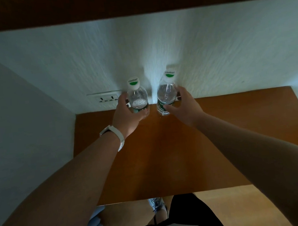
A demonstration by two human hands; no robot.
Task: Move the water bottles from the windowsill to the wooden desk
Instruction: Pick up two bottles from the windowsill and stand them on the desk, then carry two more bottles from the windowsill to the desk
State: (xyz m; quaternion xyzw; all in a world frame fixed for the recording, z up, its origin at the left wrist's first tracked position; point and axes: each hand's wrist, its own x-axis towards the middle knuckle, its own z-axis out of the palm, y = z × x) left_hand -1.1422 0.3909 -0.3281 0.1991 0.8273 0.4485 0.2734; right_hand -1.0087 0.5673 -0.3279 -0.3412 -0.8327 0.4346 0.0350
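At the far edge of the wooden desk (186, 145), by the wall socket (106, 98): two water bottles, upright. Your left hand (127, 113) wraps the left bottle (137, 97); your right hand (184, 104) wraps the right bottle (166, 95). Transfer near complete; release remains

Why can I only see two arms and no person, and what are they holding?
The camera sits on the person's head and looks down, so you see what they see: their own arms reaching out. There is only this one picture. The left hand, the one with the white wristband, is wrapped around one water bottle. The right hand grips a second water bottle. Both bottles have white caps and stand upright at the back of the wooden desk, close to the white wall. A wall socket is beside the left hand. Below the desk you can spot the person's shoe.
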